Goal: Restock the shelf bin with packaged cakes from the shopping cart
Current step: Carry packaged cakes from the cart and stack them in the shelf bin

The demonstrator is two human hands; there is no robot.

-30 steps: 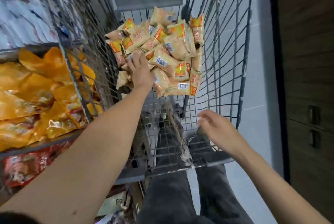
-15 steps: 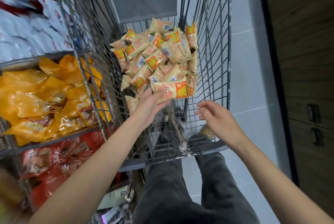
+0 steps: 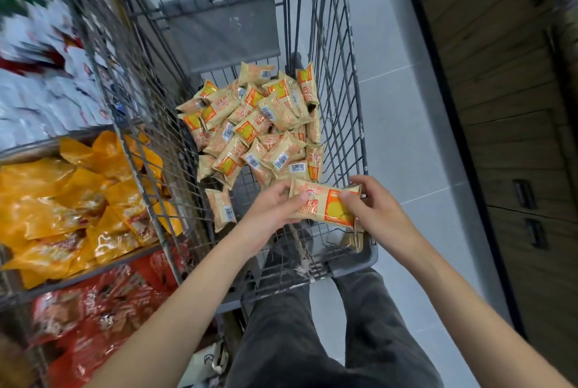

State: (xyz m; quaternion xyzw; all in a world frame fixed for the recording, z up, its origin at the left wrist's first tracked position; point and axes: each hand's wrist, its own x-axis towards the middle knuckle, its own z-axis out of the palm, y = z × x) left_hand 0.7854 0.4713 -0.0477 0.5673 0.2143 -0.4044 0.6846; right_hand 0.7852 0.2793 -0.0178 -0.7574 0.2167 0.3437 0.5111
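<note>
A grey wire shopping cart (image 3: 344, 124) holds a heap of several tan and orange packaged cakes (image 3: 256, 124). One packaged cake (image 3: 316, 204) is held lengthwise above the cart's near end. My left hand (image 3: 272, 212) grips its left end, thumb on top. My right hand (image 3: 372, 209) pinches its right end over the orange panel. A single cake packet (image 3: 222, 207) lies apart from the heap, against the cart's left wall.
Wire shelves on the left carry yellow snack bags (image 3: 62, 209), red bags (image 3: 93, 309) below and blurred white packets (image 3: 47, 74) above. A dark wooden cabinet (image 3: 516, 137) stands on the right across a pale tiled floor (image 3: 406, 137). My legs in dark trousers (image 3: 312, 340) are behind the cart.
My left hand lifted one cake out of the heap and drew it back toward the cart's near end. My right hand rose from the cart's rim and took hold of the packet's right end.
</note>
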